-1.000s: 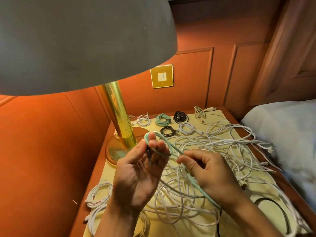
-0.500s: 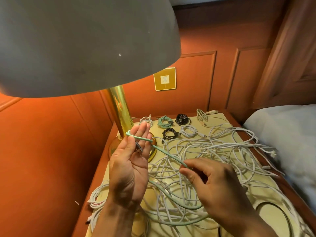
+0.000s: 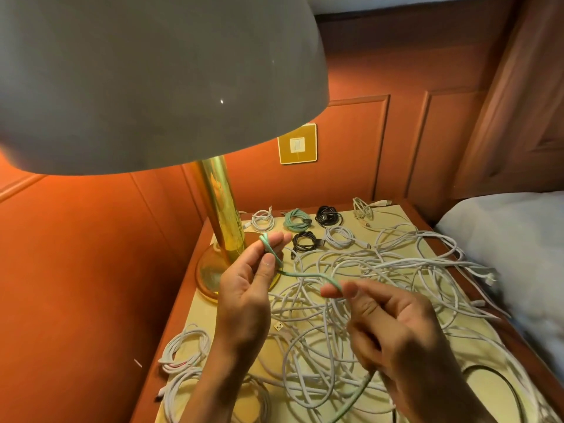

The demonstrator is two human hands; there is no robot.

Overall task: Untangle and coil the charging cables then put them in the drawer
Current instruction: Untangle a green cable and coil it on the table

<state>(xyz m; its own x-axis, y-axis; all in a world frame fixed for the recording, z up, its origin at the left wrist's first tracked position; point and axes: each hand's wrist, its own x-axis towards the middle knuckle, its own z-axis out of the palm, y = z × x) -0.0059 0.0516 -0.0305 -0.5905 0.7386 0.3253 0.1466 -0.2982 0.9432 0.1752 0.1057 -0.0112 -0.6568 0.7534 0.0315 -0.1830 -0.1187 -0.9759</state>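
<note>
Head view, single frame.

Left hand [image 3: 247, 288]: raised just beside the lamp [image 3: 222, 209] stem, palm toward camera, fingers near straight and pointing up. Green cable [image 3: 305, 274] is looped over the fingertips, and the thumb presses the strand against the fingers.

Right hand [image 3: 396, 328]: lower and nearer the camera. Thumb and forefinger pinch the same green cable; the other fingers are curled in.

Green cable: hangs slack between the two hands, above the table [image 3: 399, 216]. It passes behind the right hand and reappears below it, running toward the bottom edge.

White tangle [image 3: 381, 270]: loose loops spread over most of the table top, under and beyond both hands.

Small coils [image 3: 328, 215]: white, green and black, set in rows at the back of the table, apart from the tangle.

White bundles [image 3: 186, 349]: at the front left edge.

Switch [image 3: 297, 144] on the wall behind. Bed [image 3: 503, 239] to the right.
</note>
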